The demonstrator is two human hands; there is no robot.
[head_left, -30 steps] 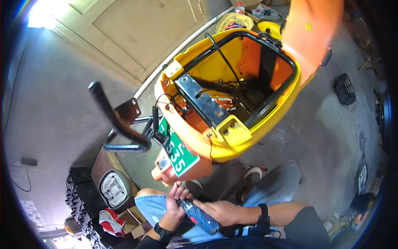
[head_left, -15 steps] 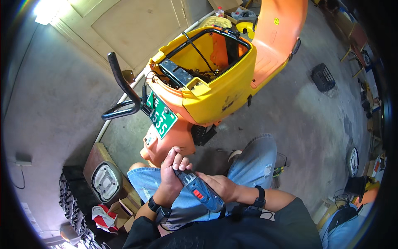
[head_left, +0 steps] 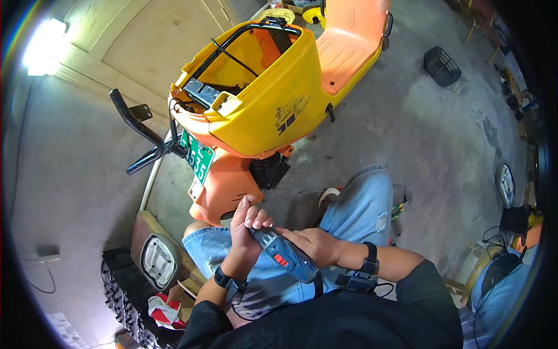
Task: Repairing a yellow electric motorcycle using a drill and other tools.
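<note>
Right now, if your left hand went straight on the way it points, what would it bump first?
Probably the orange panel below the green plate, just past the left hand in this view, though the gap's depth is unclear.

- Tip of blue power tool (head_left: 290,260) hidden by left hand (head_left: 246,230)
- Fingers of right hand (head_left: 317,245) partly behind tool
- Orange panel (head_left: 354,20) cut by upper edge
- Bay (head_left: 218,70) floor hidden by yellow side wall (head_left: 256,116)
- Things along right rim (head_left: 512,96) too small to tell
</note>
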